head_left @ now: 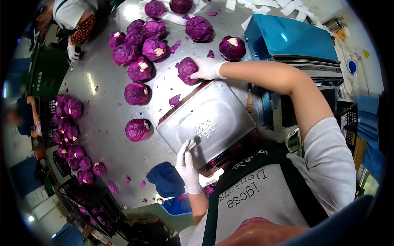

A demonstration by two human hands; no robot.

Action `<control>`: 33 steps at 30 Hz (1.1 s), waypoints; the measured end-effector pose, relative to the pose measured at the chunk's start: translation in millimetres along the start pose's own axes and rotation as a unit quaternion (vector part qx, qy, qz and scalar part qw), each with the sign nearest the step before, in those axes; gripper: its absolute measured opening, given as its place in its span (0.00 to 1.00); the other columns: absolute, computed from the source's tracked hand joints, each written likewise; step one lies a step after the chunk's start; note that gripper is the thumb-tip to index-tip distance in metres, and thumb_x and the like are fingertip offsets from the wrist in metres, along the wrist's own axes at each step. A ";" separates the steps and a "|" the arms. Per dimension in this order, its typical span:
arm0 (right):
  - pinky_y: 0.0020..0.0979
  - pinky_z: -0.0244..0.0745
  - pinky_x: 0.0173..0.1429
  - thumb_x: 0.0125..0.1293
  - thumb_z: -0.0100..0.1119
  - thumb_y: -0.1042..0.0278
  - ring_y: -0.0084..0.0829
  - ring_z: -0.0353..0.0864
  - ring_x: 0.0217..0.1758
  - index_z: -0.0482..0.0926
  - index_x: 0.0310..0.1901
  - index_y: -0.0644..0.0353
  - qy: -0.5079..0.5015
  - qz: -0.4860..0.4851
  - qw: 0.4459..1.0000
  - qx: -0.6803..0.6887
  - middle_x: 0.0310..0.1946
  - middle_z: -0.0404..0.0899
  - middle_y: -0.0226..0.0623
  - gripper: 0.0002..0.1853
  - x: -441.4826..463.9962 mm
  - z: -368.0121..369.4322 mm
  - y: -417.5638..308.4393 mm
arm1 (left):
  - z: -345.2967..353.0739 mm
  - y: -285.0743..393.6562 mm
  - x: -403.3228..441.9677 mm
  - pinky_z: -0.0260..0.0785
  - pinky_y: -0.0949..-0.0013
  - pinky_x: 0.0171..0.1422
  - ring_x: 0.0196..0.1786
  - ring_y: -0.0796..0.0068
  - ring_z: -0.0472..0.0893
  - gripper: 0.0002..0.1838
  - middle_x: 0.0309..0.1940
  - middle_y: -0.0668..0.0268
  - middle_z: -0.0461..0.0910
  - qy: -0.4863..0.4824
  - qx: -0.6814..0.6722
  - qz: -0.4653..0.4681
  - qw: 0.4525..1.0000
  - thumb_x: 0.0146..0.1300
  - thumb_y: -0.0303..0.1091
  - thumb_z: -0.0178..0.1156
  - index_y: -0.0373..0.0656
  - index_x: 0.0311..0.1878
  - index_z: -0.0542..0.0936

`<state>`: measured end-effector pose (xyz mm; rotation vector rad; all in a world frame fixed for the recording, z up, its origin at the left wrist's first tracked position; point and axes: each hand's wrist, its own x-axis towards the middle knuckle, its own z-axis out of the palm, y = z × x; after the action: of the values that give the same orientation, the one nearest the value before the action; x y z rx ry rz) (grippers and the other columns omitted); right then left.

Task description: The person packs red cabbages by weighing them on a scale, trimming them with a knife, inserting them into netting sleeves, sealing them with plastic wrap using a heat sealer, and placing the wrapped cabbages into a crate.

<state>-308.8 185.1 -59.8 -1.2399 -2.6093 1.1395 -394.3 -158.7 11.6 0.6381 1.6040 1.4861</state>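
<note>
My right hand, in a white glove, is closed around a red cabbage just beyond the far edge of a metal scale. My left hand, also gloved, has its fingers stretched out by the near left edge of the scale pan and holds nothing. Bare metal shows across the pan, and a red display glows on the scale's near side. A loose cabbage lies left of the scale, and another cabbage sits beyond my right wrist.
Several cabbages cluster on the steel table, with more along its left edge. A blue machine stands right. A dark blue cloth lies near my left hand. Black crates stand lower left. A co-worker's gloved hand is upper left.
</note>
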 end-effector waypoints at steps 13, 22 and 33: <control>0.44 0.67 0.68 0.53 0.67 0.42 0.55 0.69 0.65 0.58 0.70 0.64 -0.054 0.211 0.964 -0.154 0.64 0.64 0.62 0.49 -3.0 -104.2 96.3 | -52.4 -11.2 22.5 0.68 0.65 0.64 0.52 0.70 0.80 0.16 0.49 0.56 0.81 0.240 0.097 0.065 0.964 0.75 0.30 0.46 0.30 0.54 0.78; 0.42 0.71 0.64 0.57 0.62 0.52 0.46 0.72 0.62 0.72 0.61 0.58 -0.070 -0.074 0.941 -0.322 0.59 0.72 0.48 0.31 31.2 -81.8 16.3 | -100.3 -132.1 46.1 0.65 0.62 0.65 0.56 0.59 0.77 0.14 0.50 0.56 0.79 0.296 0.347 0.078 0.887 0.64 0.25 0.55 0.38 0.52 0.81; 0.44 0.71 0.64 0.56 0.68 0.48 0.51 0.74 0.60 0.54 0.73 0.63 0.181 -0.146 0.968 -0.095 0.69 0.60 0.53 0.49 163.1 -4.7 -177.9 | -88.9 -130.9 54.9 0.63 0.58 0.62 0.55 0.59 0.75 0.17 0.52 0.59 0.79 0.279 0.492 0.087 0.820 0.60 0.26 0.58 0.46 0.53 0.81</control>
<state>-535.2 226.1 13.0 -0.9353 -2.5452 0.5638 -474.9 -184.1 -133.0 0.9651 2.8822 0.8805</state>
